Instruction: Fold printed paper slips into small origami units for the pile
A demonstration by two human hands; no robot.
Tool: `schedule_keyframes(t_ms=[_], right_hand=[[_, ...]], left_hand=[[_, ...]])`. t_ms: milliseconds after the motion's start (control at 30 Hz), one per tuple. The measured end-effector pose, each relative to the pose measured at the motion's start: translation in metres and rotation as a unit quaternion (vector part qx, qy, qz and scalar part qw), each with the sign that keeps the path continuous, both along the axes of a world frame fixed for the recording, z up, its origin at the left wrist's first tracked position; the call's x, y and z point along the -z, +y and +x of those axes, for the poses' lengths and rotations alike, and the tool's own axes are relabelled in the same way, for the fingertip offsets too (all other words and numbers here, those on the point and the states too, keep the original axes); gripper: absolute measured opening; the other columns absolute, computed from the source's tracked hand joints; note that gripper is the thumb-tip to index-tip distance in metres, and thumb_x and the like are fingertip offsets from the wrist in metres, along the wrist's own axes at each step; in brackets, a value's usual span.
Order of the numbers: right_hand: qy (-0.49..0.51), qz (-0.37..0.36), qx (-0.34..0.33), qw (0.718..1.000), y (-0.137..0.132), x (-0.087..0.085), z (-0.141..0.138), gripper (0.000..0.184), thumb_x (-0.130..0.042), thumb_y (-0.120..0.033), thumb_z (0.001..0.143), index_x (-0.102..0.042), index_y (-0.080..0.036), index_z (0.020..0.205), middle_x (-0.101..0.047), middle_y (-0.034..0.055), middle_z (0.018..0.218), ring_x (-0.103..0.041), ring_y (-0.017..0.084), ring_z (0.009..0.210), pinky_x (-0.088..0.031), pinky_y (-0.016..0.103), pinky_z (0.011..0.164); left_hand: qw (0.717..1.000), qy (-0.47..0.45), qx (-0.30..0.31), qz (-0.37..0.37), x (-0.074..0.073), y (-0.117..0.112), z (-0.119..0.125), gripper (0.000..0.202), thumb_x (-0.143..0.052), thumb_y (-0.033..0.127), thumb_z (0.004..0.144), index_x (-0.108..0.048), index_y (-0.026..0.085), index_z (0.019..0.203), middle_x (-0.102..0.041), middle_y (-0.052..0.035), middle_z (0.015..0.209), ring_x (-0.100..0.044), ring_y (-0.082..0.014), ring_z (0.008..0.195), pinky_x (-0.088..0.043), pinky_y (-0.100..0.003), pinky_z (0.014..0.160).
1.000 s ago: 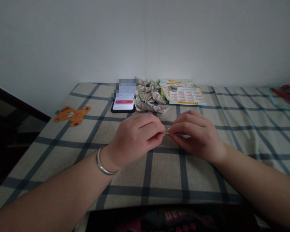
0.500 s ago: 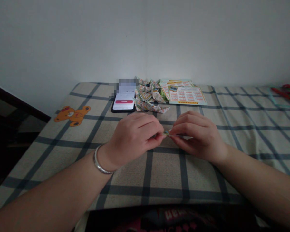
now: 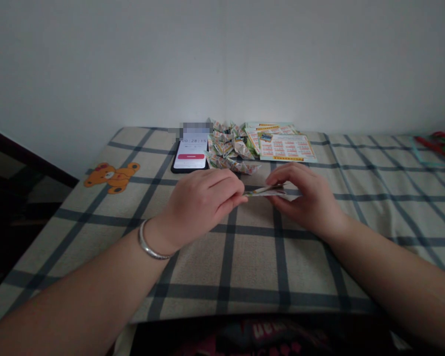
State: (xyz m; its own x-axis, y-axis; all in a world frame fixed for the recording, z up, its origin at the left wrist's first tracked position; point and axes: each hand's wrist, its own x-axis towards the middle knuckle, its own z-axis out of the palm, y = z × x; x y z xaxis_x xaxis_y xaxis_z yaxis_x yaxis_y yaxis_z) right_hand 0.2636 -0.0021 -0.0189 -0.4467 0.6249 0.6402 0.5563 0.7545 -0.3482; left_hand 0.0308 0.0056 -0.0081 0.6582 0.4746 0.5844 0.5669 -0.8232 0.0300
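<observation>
Paper: I am watching a small folded paper strip [image 3: 264, 190] being held just over the checked cloth [image 3: 252, 257], between the two hands.
Way it is lying: It is lying flat, its long side going left to right, with its thin end pointing at the left hand.
Left hand: The left hand [image 3: 202, 202] is pinching the thin tip, fingers curling in.
Right hand: The right hand [image 3: 307, 200] is pinching the wider end, fingers bending over it.
Wrist: A silver bracelet [image 3: 148, 244] is sitting on the left wrist.
Further back: A pile of folded papers [image 3: 230, 148] is lying near the wall, with a glowing phone [image 3: 190, 155] on its left and printed sheets [image 3: 284, 143] on its right.
Far left: A bear picture [image 3: 111, 176] is showing on the cloth.
</observation>
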Motion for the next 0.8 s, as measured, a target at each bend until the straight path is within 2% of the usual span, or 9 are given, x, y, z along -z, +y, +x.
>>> schedule_keyframes(t_ms=[100,200,300,367,400,467,567,700,800], right_hand=[[0.000,-0.004,0.016,1.000,0.0019,0.0005,0.0002,0.010,-0.065,-0.012,0.079,-0.061,-0.019,0.086,-0.065,0.0020,0.080,-0.061,0.015,0.076,-0.048,0.028,0.068],[-0.007,-0.007,0.003,1.000,0.0022,0.0001,0.0005,0.006,-0.063,-0.013,0.082,-0.064,-0.019,0.085,-0.066,0.0029,0.082,-0.061,0.015,0.078,-0.049,0.027,0.070],[-0.013,-0.009,-0.015,1.000,0.0016,0.0000,-0.0010,0.006,-0.063,-0.014,0.084,-0.066,-0.018,0.087,-0.067,0.0042,0.084,-0.062,0.015,0.080,-0.049,0.027,0.071],[-0.022,-0.014,-0.026,0.999,0.0007,0.0002,-0.0034,0.005,-0.063,-0.015,0.084,-0.066,-0.018,0.088,-0.067,0.0046,0.084,-0.062,0.015,0.079,-0.049,0.027,0.071],[-0.028,-0.013,-0.031,0.999,0.0001,0.0004,-0.0047,0.004,-0.063,-0.016,0.085,-0.066,-0.018,0.088,-0.068,0.0048,0.084,-0.062,0.016,0.079,-0.049,0.028,0.071],[-0.037,-0.007,-0.033,0.999,-0.0013,0.0005,-0.0068,0.005,-0.064,-0.019,0.085,-0.066,-0.017,0.089,-0.068,0.0049,0.084,-0.062,0.016,0.080,-0.049,0.029,0.071],[-0.029,-0.020,0.008,0.999,-0.0021,0.0007,-0.0069,0.006,-0.066,-0.019,0.083,-0.065,-0.017,0.089,-0.066,0.0032,0.082,-0.061,0.015,0.075,-0.049,0.027,0.067],[0.002,-0.062,0.066,0.996,0.0016,0.0019,-0.0017,0.008,-0.067,-0.017,0.080,-0.064,-0.019,0.087,-0.067,0.0007,0.080,-0.060,0.012,0.067,-0.047,0.023,0.059],[0.002,-0.093,0.062,0.994,0.0063,0.0035,0.0019,0.002,-0.066,-0.019,0.081,-0.065,-0.019,0.082,-0.065,-0.0003,0.074,-0.058,0.011,0.062,-0.046,0.023,0.056]], left_hand=[[1.000,-0.010,-0.020,-0.008,0.0009,0.0020,-0.0011,0.016,-0.056,0.027,0.092,-0.059,0.016,0.081,-0.063,-0.0016,0.079,-0.058,-0.0160,0.072,-0.043,-0.028,0.063],[0.998,0.010,-0.046,-0.038,0.0028,0.0037,-0.0016,0.014,-0.056,0.026,0.091,-0.059,0.016,0.082,-0.062,-0.0024,0.079,-0.059,-0.0182,0.074,-0.044,-0.030,0.064],[0.997,0.039,-0.032,-0.062,0.0053,0.0054,-0.0005,0.010,-0.057,0.025,0.090,-0.061,0.017,0.086,-0.065,-0.0014,0.084,-0.060,-0.0185,0.082,-0.046,-0.035,0.083],[0.997,0.044,-0.008,-0.061,0.0065,0.0061,0.0007,0.010,-0.057,0.026,0.091,-0.063,0.018,0.087,-0.067,-0.0003,0.088,-0.061,-0.0175,0.086,-0.042,-0.039,0.097],[0.997,0.046,-0.004,-0.060,0.0067,0.0062,0.0012,0.011,-0.057,0.026,0.091,-0.064,0.018,0.086,-0.068,-0.0001,0.089,-0.061,-0.0174,0.087,-0.041,-0.040,0.099],[0.997,0.048,-0.019,-0.056,0.0064,0.0061,0.0018,0.015,-0.057,0.027,0.091,-0.064,0.018,0.083,-0.068,-0.0009,0.086,-0.061,-0.0182,0.085,-0.044,-0.038,0.093],[0.995,0.049,-0.062,-0.054,0.0048,0.0053,0.0014,0.016,-0.056,0.028,0.091,-0.065,0.017,0.082,-0.067,-0.0023,0.084,-0.060,-0.0208,0.085,-0.047,-0.038,0.084],[0.991,0.039,-0.104,-0.073,0.0030,0.0042,0.0003,0.015,-0.056,0.026,0.091,-0.065,0.016,0.083,-0.066,-0.0038,0.084,-0.061,-0.0219,0.085,-0.048,-0.036,0.079],[0.991,0.035,-0.106,-0.075,0.0040,0.0037,0.0006,0.013,-0.056,0.025,0.090,-0.064,0.016,0.084,-0.066,-0.0041,0.085,-0.062,-0.0219,0.085,-0.049,-0.036,0.078]])
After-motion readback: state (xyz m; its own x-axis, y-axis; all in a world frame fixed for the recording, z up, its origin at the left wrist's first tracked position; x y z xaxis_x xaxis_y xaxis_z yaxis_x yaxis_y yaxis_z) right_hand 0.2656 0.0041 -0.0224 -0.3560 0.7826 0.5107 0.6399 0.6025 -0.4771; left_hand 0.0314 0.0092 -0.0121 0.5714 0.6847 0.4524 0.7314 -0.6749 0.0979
